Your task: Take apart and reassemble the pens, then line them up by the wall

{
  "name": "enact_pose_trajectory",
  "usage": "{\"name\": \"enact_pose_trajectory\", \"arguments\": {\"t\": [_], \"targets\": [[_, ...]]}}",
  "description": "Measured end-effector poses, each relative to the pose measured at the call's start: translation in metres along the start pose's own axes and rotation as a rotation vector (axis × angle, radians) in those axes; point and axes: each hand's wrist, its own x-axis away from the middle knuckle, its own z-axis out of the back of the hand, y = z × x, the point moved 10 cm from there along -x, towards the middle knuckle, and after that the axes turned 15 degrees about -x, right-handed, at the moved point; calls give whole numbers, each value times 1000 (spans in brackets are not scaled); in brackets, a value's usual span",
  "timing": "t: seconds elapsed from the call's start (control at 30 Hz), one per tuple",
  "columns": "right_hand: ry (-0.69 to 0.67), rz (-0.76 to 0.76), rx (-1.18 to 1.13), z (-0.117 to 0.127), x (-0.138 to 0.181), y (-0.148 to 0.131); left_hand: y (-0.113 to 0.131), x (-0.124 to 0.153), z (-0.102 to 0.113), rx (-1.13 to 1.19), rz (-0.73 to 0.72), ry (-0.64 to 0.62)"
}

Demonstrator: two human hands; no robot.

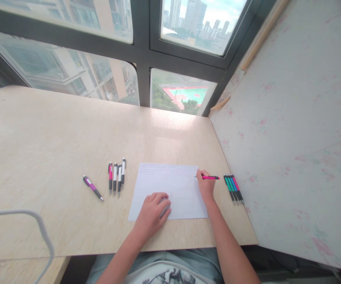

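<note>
A white sheet of paper [182, 197] lies in front of me, with rows of small handwriting along its top. My right hand [206, 187] rests at the sheet's right edge, fingers closed around a pink pen [210, 177]. The pen lies nearly level, its tip pointing left at the end of a written row; whether it touches the paper I cannot tell. My left hand [154, 209] lies on the lower middle of the sheet, thumb and fingers apart. A greyish patch shows between them, perhaps shadow.
Left of the paper stand several pens in a row [115, 179], and a purple pen [92, 188] lies slanted farther left. Several coloured pens [233, 189] lie near the flowered wall [300, 157]. A white cable [41, 227] curves over the table [54, 157] at lower left. Windows rise behind.
</note>
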Motion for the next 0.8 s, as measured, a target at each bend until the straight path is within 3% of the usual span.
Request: {"name": "enact_pose_trajectory", "arguments": {"t": [0.37, 0.63, 0.8], "targets": [[35, -39, -80, 4, -2, 7, 1, 0, 2, 1, -10, 32], [64, -194, -350, 9, -4, 22, 1, 1, 5, -5, -17, 63], [42, -254, -487, 10, 4, 15, 2, 2, 4, -9, -18, 48]]}}
